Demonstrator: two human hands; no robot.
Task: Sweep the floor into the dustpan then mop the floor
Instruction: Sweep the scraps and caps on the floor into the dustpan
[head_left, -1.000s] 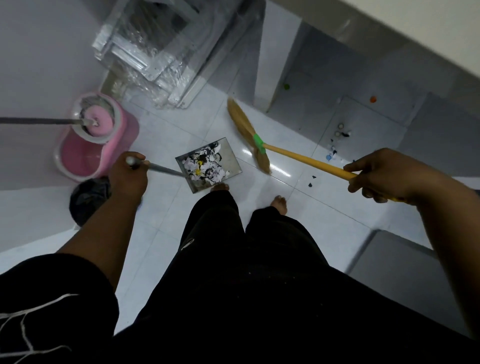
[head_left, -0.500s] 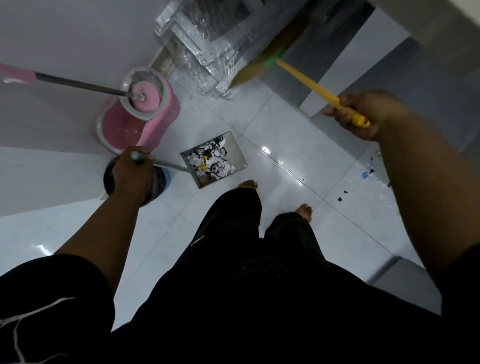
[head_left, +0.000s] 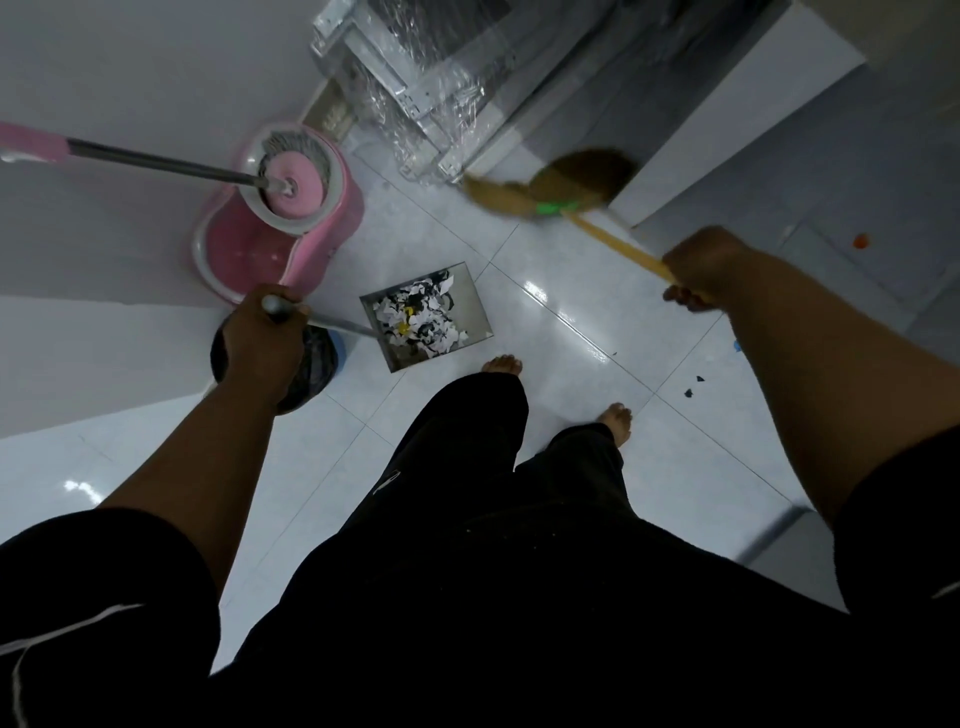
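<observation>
My left hand (head_left: 262, 343) grips the top of the metal dustpan handle (head_left: 332, 325). The square dustpan (head_left: 475, 312) is full of torn paper scraps and sits just ahead of my left foot. With my right hand (head_left: 701, 270) I hold the yellow handle of the straw broom (head_left: 550, 195), whose blurred head lies against the base of the white step. The pink mop bucket (head_left: 280, 244) stands by the left wall, the mop (head_left: 156, 163) resting in its spinner with the handle pointing left.
A bin lined with a black bag (head_left: 314, 366) sits under my left hand. Plastic-wrapped white frames (head_left: 415, 88) lean in the far corner. Small dark scraps (head_left: 693, 387) and an orange bit (head_left: 861, 240) lie on the tiles to the right.
My right hand swung the broom from the right-hand tiles up and over to the far corner, and its head now rests low by the step. The dustpan stayed held in place.
</observation>
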